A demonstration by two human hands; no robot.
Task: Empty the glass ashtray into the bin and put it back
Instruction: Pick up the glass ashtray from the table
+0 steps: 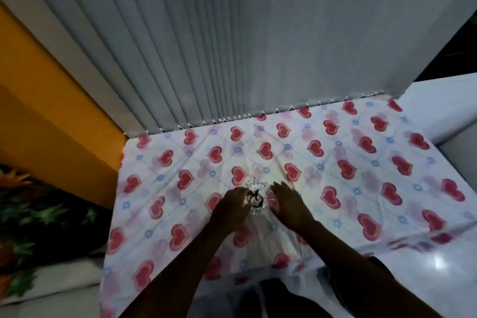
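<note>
The round, faceted glass ashtray (256, 198), dark bits inside, sits mid-worktop on a creased heart-print cloth (348, 162). Left hand (232, 208) and right hand (287, 204) cup its sides, each grip closed on it.

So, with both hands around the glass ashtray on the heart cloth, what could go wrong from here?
1. The glass ashtray still holds dark debris; tilting it during the lift could spill that onto the pale tablecloth.
2. The left hand and right hand only touch its sides; smooth glass could slip.
3. The cloth looks loose and wrinkled, so dragging the ashtray may pull it. No bin is in view, so carrying may take a while.
</note>
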